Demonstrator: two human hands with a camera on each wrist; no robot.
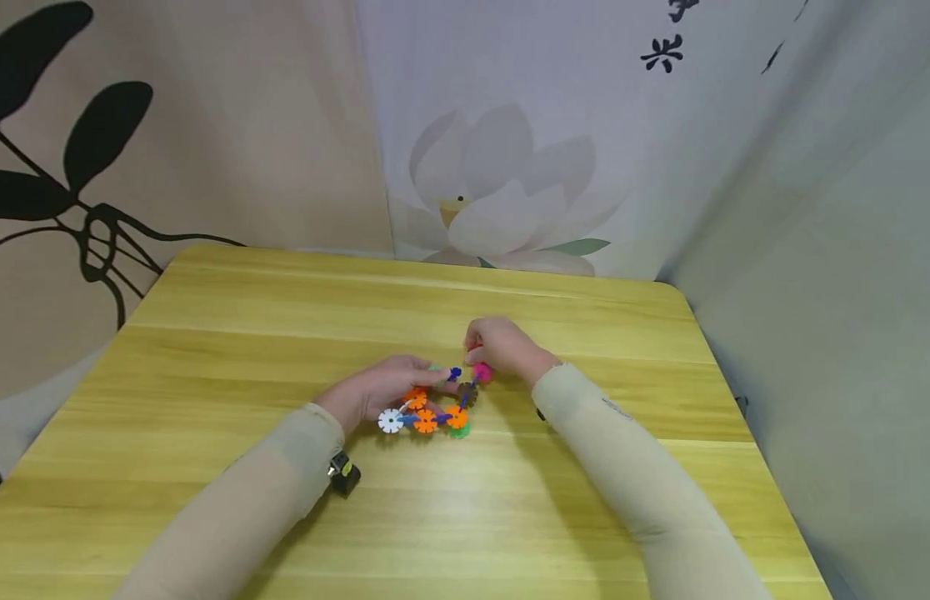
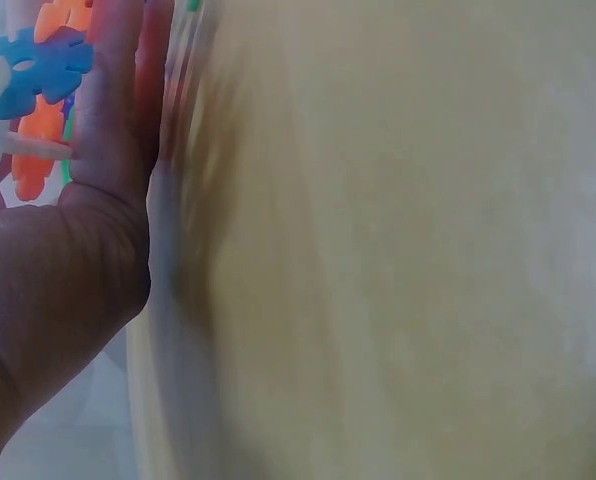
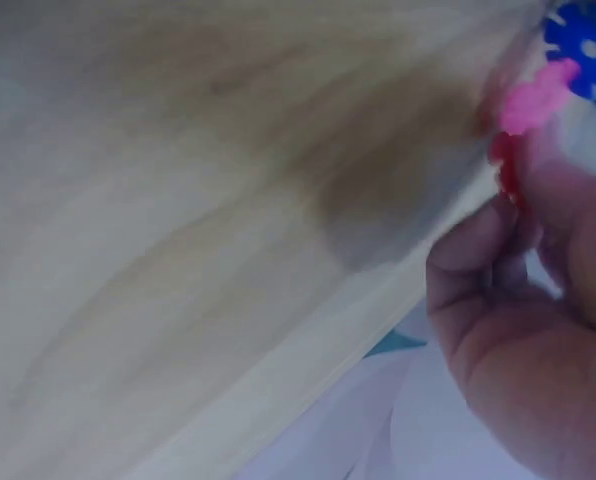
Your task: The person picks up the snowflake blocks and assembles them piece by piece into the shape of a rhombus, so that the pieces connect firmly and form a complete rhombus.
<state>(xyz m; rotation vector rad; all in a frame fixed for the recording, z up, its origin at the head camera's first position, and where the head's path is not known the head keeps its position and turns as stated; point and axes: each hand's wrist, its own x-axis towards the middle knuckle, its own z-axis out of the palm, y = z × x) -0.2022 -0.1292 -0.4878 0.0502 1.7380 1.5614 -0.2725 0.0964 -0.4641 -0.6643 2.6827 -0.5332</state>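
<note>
A chain of interlocking plastic snowflake discs is held up over the table by both hands. My left hand grips its left part, thumb on top and fingers beneath. White, orange, brown, green and dark blue discs show around it. In the left wrist view a blue disc and orange ones lie against the palm. At the chain's far right end my right hand pinches a red disc between thumb and curled fingers. The red disc meets a pink disc, which joins a blue one.
The wooden table spreads out on all sides of the hands. Behind it hangs a curtain with a lotus print, and a pale wall runs along the right. A small black device is strapped at the left wrist.
</note>
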